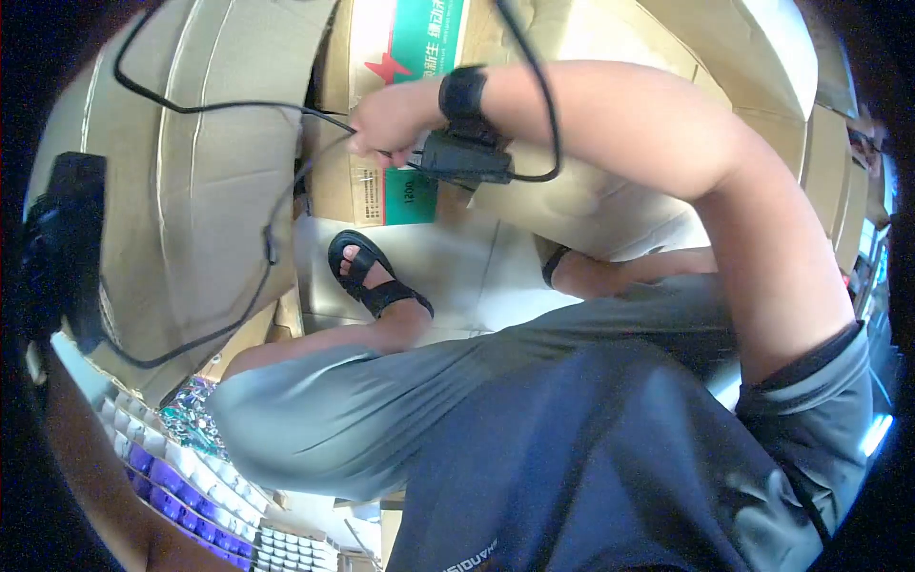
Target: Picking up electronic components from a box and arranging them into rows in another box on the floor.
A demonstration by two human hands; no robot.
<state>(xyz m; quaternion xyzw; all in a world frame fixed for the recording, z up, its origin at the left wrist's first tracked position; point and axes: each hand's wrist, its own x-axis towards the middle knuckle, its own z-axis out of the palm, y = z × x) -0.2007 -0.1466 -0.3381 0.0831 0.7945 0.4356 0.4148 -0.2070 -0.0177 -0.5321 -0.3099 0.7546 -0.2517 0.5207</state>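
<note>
My right arm reaches across from the right, and my right hand (396,119) is closed in front of a cardboard box (357,205) with a green panel and a red star. Its fingers are curled; what they hold, if anything, is hidden. A thin black cable (229,105) runs across by the fingertips. On that wrist sit a black strap (464,92) and a small black device (467,157) with a cable. At the dark left rim, my left forearm (91,448) rises to a black wrist device (81,229); the left hand itself does not show.
A large cardboard panel (219,181) stands on the left, and more cardboard (610,95) lies at the upper right. Pale floor tiles (467,257) lie around my sandalled foot (372,276). Several purple and white round items (191,500) stand in rows at the lower left.
</note>
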